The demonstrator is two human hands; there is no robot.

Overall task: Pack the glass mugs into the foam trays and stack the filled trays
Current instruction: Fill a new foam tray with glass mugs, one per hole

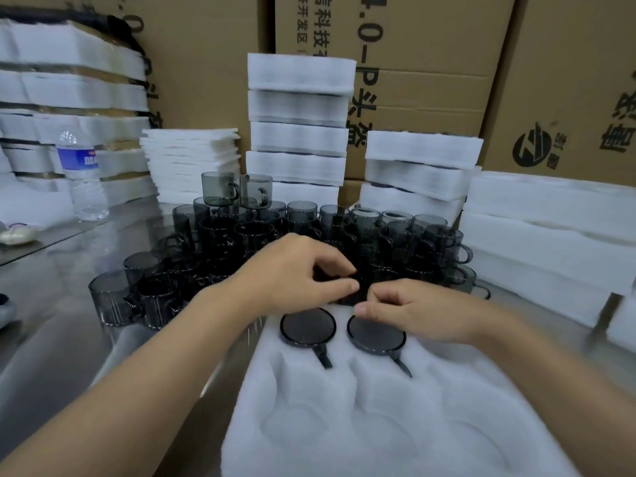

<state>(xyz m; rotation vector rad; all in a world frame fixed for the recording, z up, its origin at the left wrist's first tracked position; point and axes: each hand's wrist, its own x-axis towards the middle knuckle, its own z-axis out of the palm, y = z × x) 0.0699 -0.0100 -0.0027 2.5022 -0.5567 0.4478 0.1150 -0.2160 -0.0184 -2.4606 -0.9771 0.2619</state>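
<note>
Cardboard cartons (430,63) wall off the back, and a steel table (69,339) runs under your arms. Your left hand (292,273) has thumb and fingers curled round a dark glass mug (358,287), held between your two hands over the far end of the foam tray (378,425). Your right hand (413,311) has its curled fingertips at that mug's near edge; whether it grips or only touches, I cannot tell. Just on your side of both hands, two seated mugs (307,327) lie in tray pockets, handles pointing toward you. Beyond and left of your left hand stands the crowd of loose mugs (241,235). Farther beyond rise the stacked trays (299,132); a water bottle (84,173) stands far left.
</note>
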